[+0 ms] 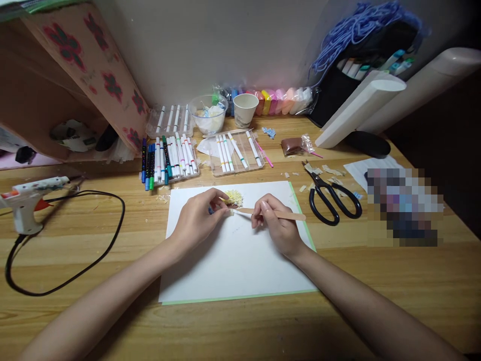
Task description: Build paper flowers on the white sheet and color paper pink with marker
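"Near the far edge of the white sheet (233,265), what lies there?"

"A yellow cluster (233,197) of fine bits, brownish at its near side. The sheet itself rests on the wooden table (225,331), a green border showing along its right and near edges."

"State of the hands?"

"Left hand (199,218): thumb and fingertip together on a small pale piece (230,212), just on the near side of the cluster. Right hand (278,225): fingers closed round a flat wooden stick (293,215), one end toward the left fingertips, the other reaching past the hand toward the sheet's right edge."

"Anything legible?"

"Small bluish marks (237,229) on the sheet, below the fingertips; too faint to read. Greyish print on the paper cup (245,108), near the table's far edge; too small to read. The pixelated object (406,205) toward the table's right edge is unreadable."

"Other items?"

"Black-handled scissors (318,182), just beyond the sheet's far right corner. Glue gun (28,208) toward the table's left edge. White markers (180,154) beyond the sheet's far left corner."
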